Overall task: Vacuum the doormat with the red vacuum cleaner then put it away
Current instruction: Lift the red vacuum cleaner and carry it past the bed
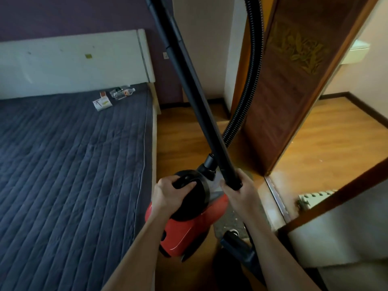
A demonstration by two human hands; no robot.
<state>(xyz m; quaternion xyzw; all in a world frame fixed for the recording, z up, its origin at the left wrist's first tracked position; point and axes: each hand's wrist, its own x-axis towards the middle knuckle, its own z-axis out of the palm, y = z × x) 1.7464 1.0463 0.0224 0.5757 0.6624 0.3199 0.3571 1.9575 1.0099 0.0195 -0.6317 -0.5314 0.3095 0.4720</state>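
Your left hand (168, 194) has its fingers curled tight round the black carry handle of the red vacuum cleaner (189, 229), low at 6 o'clock beside the bed (63, 154). Your right hand (237, 192) grips the lower end of the wand (189, 80), which tilts up toward 11 o'clock. The grey, speckled doormat (228, 223) lies just at 4 o'clock of the machine. You seem to be carrying it: take the weight on the handle, steer the wand clear of the door (289, 91) at 1 o'clock, and mind the hose (249, 91).
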